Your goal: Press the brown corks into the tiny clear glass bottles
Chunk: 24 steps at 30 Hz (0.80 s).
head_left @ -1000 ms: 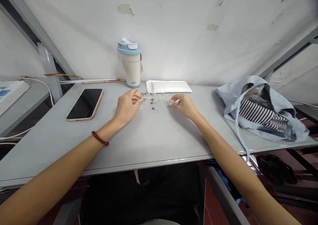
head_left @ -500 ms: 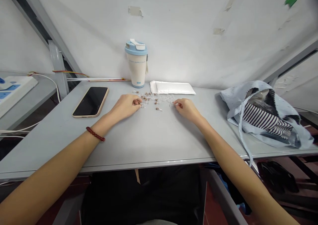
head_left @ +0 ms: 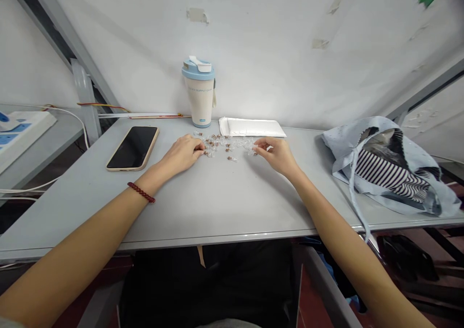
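Note:
Small clear glass bottles with brown cork stoppers [head_left: 232, 159] lie in a loose pile on the grey table [head_left: 217, 207]. My left hand [head_left: 184, 152] rests at the pile's left edge, fingers loosely curled, thumb close to a corked bottle. Nothing plainly shows in its grasp. At the right edge, my right hand [head_left: 276, 155] hovers with bent fingers and a gap between thumb and forefinger. Its fingertips are beside the clear bottles; I see none held. Several corks show toward the left of the pile, while the right part looks mostly clear glass.
A flat white packet [head_left: 253, 127] lies behind the pile. A lidded blue and cream cup [head_left: 199, 96] stands by the wall. The phone [head_left: 133, 148] is at the left, a light blue cloth bag [head_left: 387, 168] at the right. A power strip [head_left: 27, 130] sits far left.
My right hand has lifted slightly, and its thumb and forefinger have parted. My left hand has shifted slightly left, uncovering a corked bottle by its thumb.

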### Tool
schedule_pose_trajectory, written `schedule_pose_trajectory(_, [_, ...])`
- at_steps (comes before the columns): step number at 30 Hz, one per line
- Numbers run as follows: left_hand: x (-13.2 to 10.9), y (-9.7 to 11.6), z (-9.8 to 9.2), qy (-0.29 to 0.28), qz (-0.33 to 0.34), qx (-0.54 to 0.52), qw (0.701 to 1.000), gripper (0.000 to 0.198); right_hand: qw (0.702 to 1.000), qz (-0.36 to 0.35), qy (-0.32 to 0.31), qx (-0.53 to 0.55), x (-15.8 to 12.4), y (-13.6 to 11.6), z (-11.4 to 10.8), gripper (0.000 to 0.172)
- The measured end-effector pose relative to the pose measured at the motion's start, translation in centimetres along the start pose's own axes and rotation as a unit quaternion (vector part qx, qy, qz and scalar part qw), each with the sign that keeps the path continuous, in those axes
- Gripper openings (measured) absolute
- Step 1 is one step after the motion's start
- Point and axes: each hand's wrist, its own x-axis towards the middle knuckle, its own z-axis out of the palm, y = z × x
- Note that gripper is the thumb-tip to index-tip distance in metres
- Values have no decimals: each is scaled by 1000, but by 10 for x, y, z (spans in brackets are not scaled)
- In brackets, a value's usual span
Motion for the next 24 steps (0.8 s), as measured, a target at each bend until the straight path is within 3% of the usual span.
schedule_pose_trajectory(4, [0,5,-3,-2,-7,-6,1000,12,999,-27,-11,26,-2,-2,2,15])
schedule_pose_trajectory(8, [-3,24,-8,-8,-20,-95,995,8,988,41,-77,131,-6,-11,6,23])
schedule_pose_trajectory(11, [-7,45,-10,-15,-61,-260,964,13,971,61,-106,207,-9,-21,10,27])
schedule_pose_trajectory(15, [-13,68,-4,1,-56,-394,917,18,956,70,-133,252,-12,-27,16,24])
schedule_pose_trajectory(24, [-23,83,17,82,-24,-403,911,10,928,65,-175,323,-15,-30,22,16])
